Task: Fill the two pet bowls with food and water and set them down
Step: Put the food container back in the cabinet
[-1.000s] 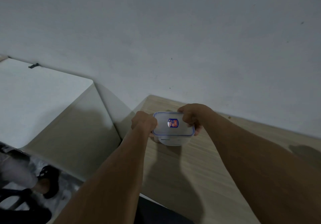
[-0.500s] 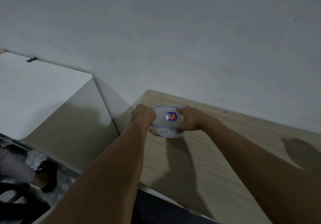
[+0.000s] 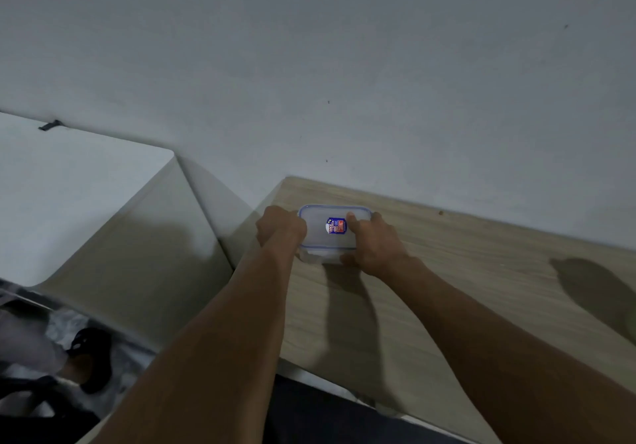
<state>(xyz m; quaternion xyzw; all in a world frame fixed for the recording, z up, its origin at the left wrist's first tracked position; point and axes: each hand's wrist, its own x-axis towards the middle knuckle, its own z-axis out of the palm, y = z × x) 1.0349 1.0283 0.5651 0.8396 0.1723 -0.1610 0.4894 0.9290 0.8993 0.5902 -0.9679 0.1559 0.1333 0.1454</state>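
Observation:
A small clear plastic container (image 3: 318, 228) with a blue-rimmed lid and a red-and-blue sticker stands on the wooden table (image 3: 464, 288), near its far left corner by the wall. My left hand (image 3: 280, 228) grips the container's left end with curled fingers. My right hand (image 3: 373, 242) holds the right end, fingers lying over the lid and thumb at the front side. No pet bowl is in view, and the container's contents are hidden by the frosted lid.
A white cabinet or table top (image 3: 69, 195) stands to the left, a gap below the wooden table's level. A foot in a dark sandal (image 3: 87, 357) is on the floor at lower left. The grey wall (image 3: 344, 65) runs right behind the table.
The container has come down from the air onto the table near the corner. My right hand shifted from the lid's far corner to lie over its right side.

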